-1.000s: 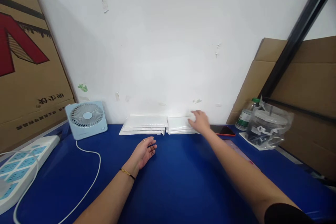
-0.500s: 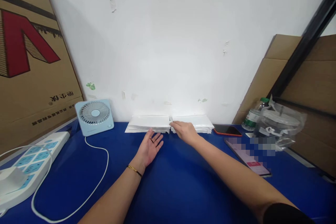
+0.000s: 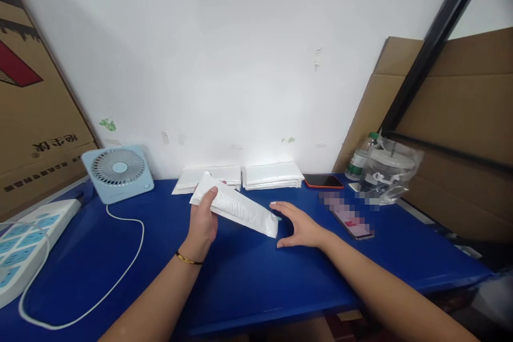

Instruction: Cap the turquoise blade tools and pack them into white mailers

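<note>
A white padded envelope (image 3: pixel 240 208) is held tilted above the blue table, its right end lower than its left. My left hand (image 3: pixel 204 216) grips its left end, thumb on top and the other fingers mostly hidden beneath. My right hand (image 3: pixel 298 224) is open beside the envelope's right end, thumb and fingers spread apart. Something small and greenish shows near that end, too little of it to name. Behind lie a left stack of white envelopes (image 3: pixel 186 179), partly covered by the held one, and a right stack of white envelopes (image 3: pixel 272 175), both against the wall.
A blue fan (image 3: pixel 120 168) and a white power strip (image 3: pixel 36 240) with a cable stand at left. At right are a red-edged phone (image 3: pixel 324 181), a second phone (image 3: pixel 352 222), a green-capped bottle (image 3: pixel 356 163) and a bagged cup (image 3: pixel 387 168). Cardboard leans on both sides.
My left hand, empty before, now holds a padded envelope lifted off the table. My right hand has left the stacks, moved nearer and opened. The view has shifted right and down.
</note>
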### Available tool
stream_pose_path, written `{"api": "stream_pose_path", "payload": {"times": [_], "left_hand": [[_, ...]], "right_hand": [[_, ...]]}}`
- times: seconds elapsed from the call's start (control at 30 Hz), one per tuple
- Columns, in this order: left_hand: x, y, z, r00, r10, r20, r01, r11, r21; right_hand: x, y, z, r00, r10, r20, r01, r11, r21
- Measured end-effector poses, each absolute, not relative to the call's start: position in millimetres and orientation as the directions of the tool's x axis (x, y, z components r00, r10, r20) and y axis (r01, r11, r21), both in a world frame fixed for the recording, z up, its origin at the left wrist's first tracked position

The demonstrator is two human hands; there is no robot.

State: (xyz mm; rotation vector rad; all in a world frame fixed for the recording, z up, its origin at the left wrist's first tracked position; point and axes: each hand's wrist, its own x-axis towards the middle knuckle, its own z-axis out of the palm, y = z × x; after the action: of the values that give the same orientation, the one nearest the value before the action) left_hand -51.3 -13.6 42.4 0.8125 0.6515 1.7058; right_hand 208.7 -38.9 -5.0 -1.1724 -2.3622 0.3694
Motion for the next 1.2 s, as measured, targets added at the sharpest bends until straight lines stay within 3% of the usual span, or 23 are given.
{"api": "stream_pose_path", "payload": {"times": [0.1, 0.23, 0.47, 0.73, 1.0, 1.13, 1.2], "left_hand": [[-50.8, -25.1, 57.5, -0.179, 0.952, 0.248, -0.557, -0.306, 0.772], [-54.3, -33.7, 71.0, -0.183, 0.938, 0.294, -0.526, -0.346, 0.777], [-60.4, -39.2, 95.5, -0.211, 0.914, 0.348, -0.446, -0.406, 0.798], [-92.8, -46.2, 129.0, -0.196, 0.916, 0.349, -0.340, -0.397, 0.852], [-108.5, -67.7, 178.9, -0.174, 0.835, 0.522, -0.254, -0.550, 0.795], [-112.3, -67.9, 188.6, -0.145, 0.779, 0.611, -0.125, -0.627, 0.769], [-110.9, -53.6, 176.7, -0.096, 0.766, 0.635, 0.057, -0.633, 0.772]], "right_hand": [[214.1, -34.6, -8.6, -0.513, 0.837, 0.191, 0.674, 0.531, -0.513], [208.6, -33.5, -10.9, -0.508, 0.847, 0.157, 0.690, 0.509, -0.514], [155.4, -25.1, 1.8, -0.571, 0.779, 0.259, 0.646, 0.621, -0.444], [134.4, -23.1, -5.6, -0.605, 0.752, 0.263, 0.686, 0.660, -0.306], [138.8, -27.1, -9.7, -0.636, 0.740, 0.220, 0.705, 0.672, -0.225], [136.8, -31.4, -9.3, -0.637, 0.741, 0.213, 0.709, 0.672, -0.214], [136.2, -36.3, -7.5, -0.642, 0.740, 0.202, 0.708, 0.673, -0.215]]}}
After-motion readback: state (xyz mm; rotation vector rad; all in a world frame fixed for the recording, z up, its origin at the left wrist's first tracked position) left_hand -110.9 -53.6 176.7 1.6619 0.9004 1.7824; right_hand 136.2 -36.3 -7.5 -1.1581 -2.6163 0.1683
